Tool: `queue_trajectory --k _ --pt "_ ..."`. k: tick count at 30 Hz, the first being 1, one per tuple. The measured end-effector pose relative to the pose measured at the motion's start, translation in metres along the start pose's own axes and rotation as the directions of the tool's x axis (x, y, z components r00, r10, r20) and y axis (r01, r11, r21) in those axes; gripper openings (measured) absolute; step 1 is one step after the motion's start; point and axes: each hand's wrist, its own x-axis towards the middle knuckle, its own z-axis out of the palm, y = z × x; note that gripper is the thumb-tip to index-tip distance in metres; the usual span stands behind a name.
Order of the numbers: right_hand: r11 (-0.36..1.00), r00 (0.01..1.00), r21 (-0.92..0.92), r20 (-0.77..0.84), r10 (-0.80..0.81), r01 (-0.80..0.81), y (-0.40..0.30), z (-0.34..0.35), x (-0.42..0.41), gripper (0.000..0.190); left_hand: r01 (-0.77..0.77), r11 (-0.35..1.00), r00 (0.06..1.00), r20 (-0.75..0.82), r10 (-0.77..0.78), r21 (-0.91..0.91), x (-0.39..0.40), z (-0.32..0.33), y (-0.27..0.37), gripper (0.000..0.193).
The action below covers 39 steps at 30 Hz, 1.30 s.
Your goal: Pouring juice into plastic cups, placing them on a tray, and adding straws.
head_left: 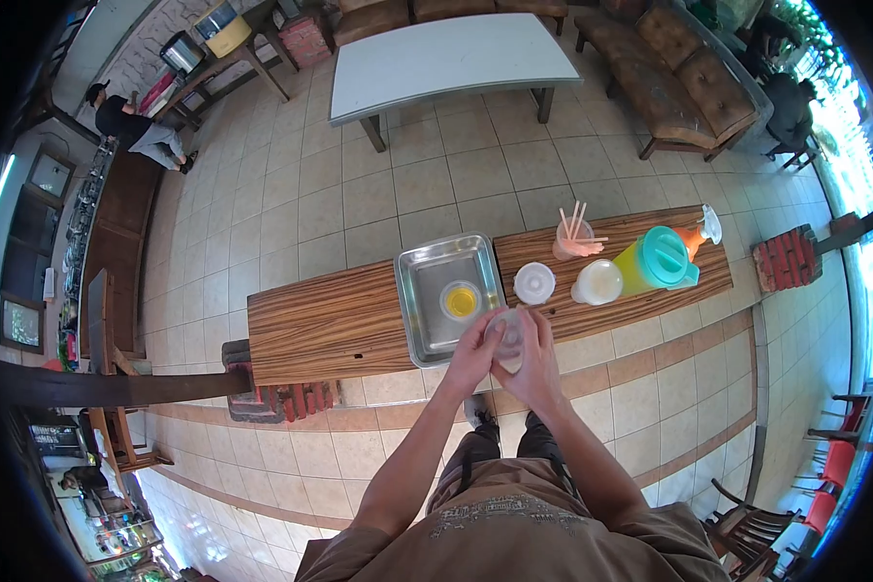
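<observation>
Both my left hand (473, 356) and my right hand (535, 364) hold a clear plastic cup or lid (509, 338) between them, just off the near edge of the wooden counter (320, 320). Beyond my left hand is a stainless-steel tray (425, 335), in which stands a clear cup of yellow liquid (460, 301). Right of the tray is a stack of clear plastic lids or cups (535, 284). Further right are a container with a whitish top (599, 282) and a pitcher of yellow-green liquid with a turquoise lid (660, 258).
A cup of pink straws (573, 236) and an orange spray bottle (695, 236) stand at the counter's back. Past it are a white-topped table (451, 62) and a brown leather sofa (662, 80). A person in dark clothing (127, 124) is at the far left; others sit far right.
</observation>
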Motion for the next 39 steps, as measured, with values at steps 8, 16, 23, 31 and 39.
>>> queue_trajectory --k 8,16,23,31,39 --pt "0.779 0.933 0.533 0.307 0.187 -0.331 -0.005 -0.037 -0.049 0.039 0.005 0.999 1.0 -0.025 -0.004 0.049 -0.091 0.002 0.032 0.026" --pt "0.892 0.987 0.452 0.145 -0.069 -0.004 -0.115 -0.086 -0.049 0.018 -0.287 0.944 0.951 -0.166 0.26 -0.163 -0.157 0.026 0.068 0.017" --pt "0.631 0.95 0.73 0.311 0.038 -0.264 -0.133 -0.073 -0.075 0.025 -0.322 0.945 0.914 -0.274 0.298 -0.047 -0.186 0.013 0.084 0.014" --pt "0.638 0.853 0.65 0.521 0.02 -0.412 -0.125 -0.063 -0.079 0.027 -0.273 0.962 0.932 -0.245 0.266 0.003 -0.209 -0.003 0.068 0.015" --pt "0.608 0.823 0.648 0.568 0.015 -0.459 -0.127 -0.062 -0.085 0.025 -0.225 0.971 0.953 -0.19 0.237 0.085 -0.215 -0.015 0.067 0.016"
